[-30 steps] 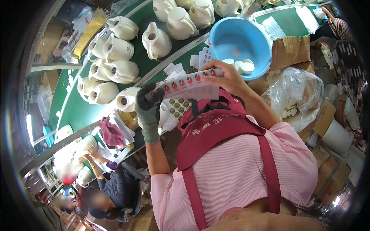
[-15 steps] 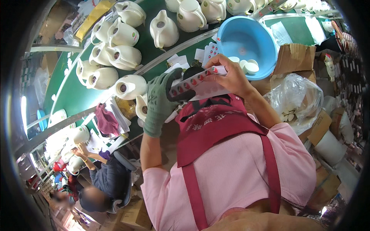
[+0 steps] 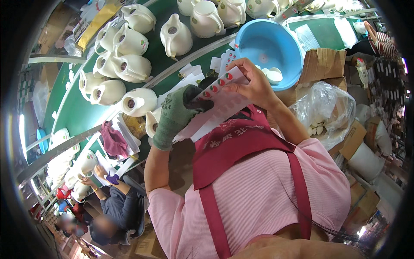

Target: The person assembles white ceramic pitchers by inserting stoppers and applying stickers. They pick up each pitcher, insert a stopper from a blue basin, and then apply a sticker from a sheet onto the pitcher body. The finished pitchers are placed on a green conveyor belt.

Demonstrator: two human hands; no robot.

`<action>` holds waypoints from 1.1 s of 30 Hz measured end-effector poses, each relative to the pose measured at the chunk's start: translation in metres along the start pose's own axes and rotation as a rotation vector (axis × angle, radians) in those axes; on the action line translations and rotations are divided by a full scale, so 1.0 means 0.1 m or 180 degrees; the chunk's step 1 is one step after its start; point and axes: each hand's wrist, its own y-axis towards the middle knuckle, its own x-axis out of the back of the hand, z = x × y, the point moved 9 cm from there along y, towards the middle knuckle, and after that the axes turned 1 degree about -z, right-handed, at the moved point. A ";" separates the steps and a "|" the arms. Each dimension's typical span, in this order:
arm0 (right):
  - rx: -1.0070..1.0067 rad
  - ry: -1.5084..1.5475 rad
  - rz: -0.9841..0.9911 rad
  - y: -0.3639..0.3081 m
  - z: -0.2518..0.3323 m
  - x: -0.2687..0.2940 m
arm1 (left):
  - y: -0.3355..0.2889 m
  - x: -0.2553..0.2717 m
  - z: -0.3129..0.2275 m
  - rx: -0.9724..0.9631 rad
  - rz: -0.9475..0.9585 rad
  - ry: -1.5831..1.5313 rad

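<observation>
A white sheet of round red and green stickers [image 3: 217,113] is between my two hands, tilted in front of the maroon apron. My left hand [image 3: 174,111], in a grey-green glove, is closed on the sheet's left side. With bare fingers, my right hand [image 3: 254,82] pinches the sheet near its upper right corner, beside the row of stickers. Whether a loose sticker is between those fingertips I cannot tell. A white jug [image 3: 139,102] with an open mouth lies close to the left of the glove. More sticker sheets [image 3: 226,60] lie just beyond my right hand.
Several white jugs [image 3: 177,36] stand on the green bench. To the right, a blue basin [image 3: 269,43] holds a few white round caps [image 3: 274,76]. A plastic bag [image 3: 327,110] and cardboard box [image 3: 323,67] are below it. A co-worker [image 3: 123,203] sits at lower left.
The sheet has tilted more steeply and moved slightly, with both hands still on it. My gloved hand has shifted a little left. The co-worker's hands have moved near a jug.
</observation>
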 end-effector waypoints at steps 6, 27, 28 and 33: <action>-0.0659 -0.0071 0.0400 -0.01 -0.24 -0.02 | 0.09 -0.13 0.31 0.0127 0.0627 0.0224; -0.0315 0.0319 -0.0473 -0.09 -0.31 0.38 | 0.31 -0.12 0.62 0.0338 0.1017 -0.0384; -0.0377 0.0401 -0.0518 -0.07 -0.33 0.39 | 0.30 -0.11 0.56 0.0244 0.0984 -0.0281; 0.0373 -0.0617 -0.1094 0.14 -0.36 0.45 | 0.50 0.05 -0.24 -0.1392 -0.0248 0.1226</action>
